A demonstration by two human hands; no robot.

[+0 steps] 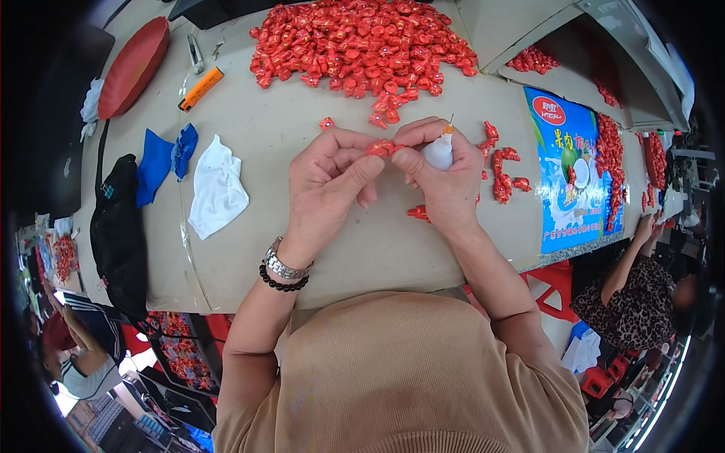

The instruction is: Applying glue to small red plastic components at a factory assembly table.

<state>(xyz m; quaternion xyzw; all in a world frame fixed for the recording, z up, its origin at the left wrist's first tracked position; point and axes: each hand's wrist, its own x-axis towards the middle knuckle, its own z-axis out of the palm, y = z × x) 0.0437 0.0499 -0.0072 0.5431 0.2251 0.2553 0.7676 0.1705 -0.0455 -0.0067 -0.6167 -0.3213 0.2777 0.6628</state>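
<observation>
A small red plastic piece (384, 148) is pinched between the fingertips of both my hands, above the middle of the table. My left hand (325, 181) is closed on its left end, with the lower fingers curled loosely. On its right end, thumb and forefinger of my right hand (447, 185) press together. That same hand also keeps a white squeeze bottle (438, 153) in its grip, the thin needle tip pointing up. Several joined red pieces (502, 174) lie just right of my right hand. One loose red piece (326, 123) rests beyond my left hand.
A big heap of red pieces (362, 49) covers the far table. To the left lie a white cloth (217, 187), blue cloth (154, 166), orange cutter (201, 89) and red tray (136, 64). A blue printed sheet (570, 219) lies right. Other people work at both sides.
</observation>
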